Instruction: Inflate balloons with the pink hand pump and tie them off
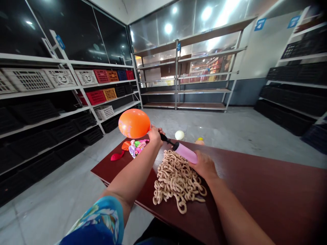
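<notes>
An inflated orange balloon (134, 123) is at the end of my left hand (155, 135), whose fingers are closed around its neck and the black end of a hand pump. The pump's pink barrel (186, 152) is gripped by my right hand (205, 165), lower and to the right. Beneath the pump, a heap of beige looped, cord-like strands (176, 178) lies on the dark red-brown table (245, 177). Uninflated balloons in several colours (135, 147) lie left of my left forearm, with a red one (117, 156) beside them.
Beyond the table's far edge are a pale round balloon (179, 135) and a small yellow thing (200, 139). Shelves with plastic crates (88, 77) line the left wall, a rack (176, 92) stands at the back, and black crates (288, 97) fill shelving at right.
</notes>
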The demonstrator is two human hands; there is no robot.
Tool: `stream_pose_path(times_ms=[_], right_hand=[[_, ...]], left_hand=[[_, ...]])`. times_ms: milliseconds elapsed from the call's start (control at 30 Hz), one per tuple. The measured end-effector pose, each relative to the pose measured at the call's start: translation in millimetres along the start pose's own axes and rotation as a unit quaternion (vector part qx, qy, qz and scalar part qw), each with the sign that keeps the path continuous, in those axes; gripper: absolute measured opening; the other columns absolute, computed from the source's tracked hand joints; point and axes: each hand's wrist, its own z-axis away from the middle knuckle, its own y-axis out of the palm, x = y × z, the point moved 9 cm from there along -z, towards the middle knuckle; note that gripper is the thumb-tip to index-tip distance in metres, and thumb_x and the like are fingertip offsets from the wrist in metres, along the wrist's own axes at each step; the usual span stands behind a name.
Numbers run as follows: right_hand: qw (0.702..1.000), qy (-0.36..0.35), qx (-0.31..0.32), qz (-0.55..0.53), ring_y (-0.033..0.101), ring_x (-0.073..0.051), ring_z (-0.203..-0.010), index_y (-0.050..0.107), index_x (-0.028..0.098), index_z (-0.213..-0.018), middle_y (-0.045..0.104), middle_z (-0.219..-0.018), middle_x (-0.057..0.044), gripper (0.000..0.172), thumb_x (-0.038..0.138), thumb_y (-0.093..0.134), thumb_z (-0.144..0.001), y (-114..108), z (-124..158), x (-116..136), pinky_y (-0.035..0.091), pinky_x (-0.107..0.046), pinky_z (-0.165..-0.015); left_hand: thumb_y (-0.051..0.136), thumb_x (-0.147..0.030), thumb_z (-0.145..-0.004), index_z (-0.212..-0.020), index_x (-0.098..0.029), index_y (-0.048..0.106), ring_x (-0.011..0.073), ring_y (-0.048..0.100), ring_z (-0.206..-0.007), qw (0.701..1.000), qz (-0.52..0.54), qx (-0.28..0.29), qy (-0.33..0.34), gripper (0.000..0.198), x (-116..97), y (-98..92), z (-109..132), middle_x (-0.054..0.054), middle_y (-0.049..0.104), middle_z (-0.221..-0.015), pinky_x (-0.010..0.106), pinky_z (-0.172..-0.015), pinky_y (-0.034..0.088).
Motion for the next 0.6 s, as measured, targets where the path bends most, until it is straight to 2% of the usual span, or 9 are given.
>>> stream_pose_path(times_ms=[100,200,300,500,600], right_hand=[[1.0,-0.01,-0.022,-0.001,0.055,-0.02,-0.077,0.051,0.02,-0.089,0.061,-0.082,-0.005,0.03,0.039,0.059,-0.068,-5,-1,1,0.031,-0.029,-0.066],[0.999,-0.01,-0.048,0.008,0.054,-0.02,-0.079,0.052,0.019,-0.091,0.061,-0.085,-0.005,0.03,0.037,0.059,-0.068,-11,-3,-6,0.03,-0.029,-0.069],[0.998,0.01,-0.058,0.025,0.053,-0.02,-0.081,0.053,0.02,-0.097,0.061,-0.088,-0.005,0.031,0.033,0.058,-0.069,-13,-4,-20,0.028,-0.03,-0.07],[0.99,0.097,-0.086,0.062,0.047,-0.023,-0.091,0.053,0.023,-0.099,0.061,-0.094,-0.004,0.032,0.027,0.058,-0.067,-17,-1,-47,0.022,-0.034,-0.078],[0.987,0.125,-0.079,0.066,0.046,-0.023,-0.089,0.054,0.02,-0.096,0.061,-0.091,-0.007,0.028,0.026,0.055,-0.068,-14,0,-51,0.022,-0.035,-0.077]], left_hand=[[0.043,-0.042,-0.085,-0.061,-0.018,0.034,0.0053,0.035,-0.037,1.0,0.0,0.021,-0.01,0.035,20,9.2,20,-0.002,0.041,-0.051,0.019,-0.038,0.033],[0.041,-0.045,-0.085,-0.059,-0.018,0.033,0.005,0.035,-0.036,0.999,0.016,0.029,-0.021,0.038,28,12.5,25,-0.002,0.04,-0.051,0.019,-0.038,0.033],[0.038,-0.042,-0.086,-0.063,-0.018,0.033,0.005,0.034,-0.036,0.999,0.033,0.021,-0.021,0.034,16,9.2,11,-0.003,0.039,-0.051,0.019,-0.038,0.031],[0.04,-0.038,-0.087,-0.07,-0.02,0.032,0.0055,0.033,-0.035,0.999,0.044,-0.016,0.022,0.026,-28,-2.8,-25,-0.005,0.038,-0.052,0.019,-0.039,0.031],[0.036,-0.041,-0.088,-0.07,-0.019,0.032,0.0052,0.033,-0.036,0.998,0.051,-0.018,0.012,0.028,-23,-5.2,-24,-0.004,0.038,-0.052,0.018,-0.039,0.031]])
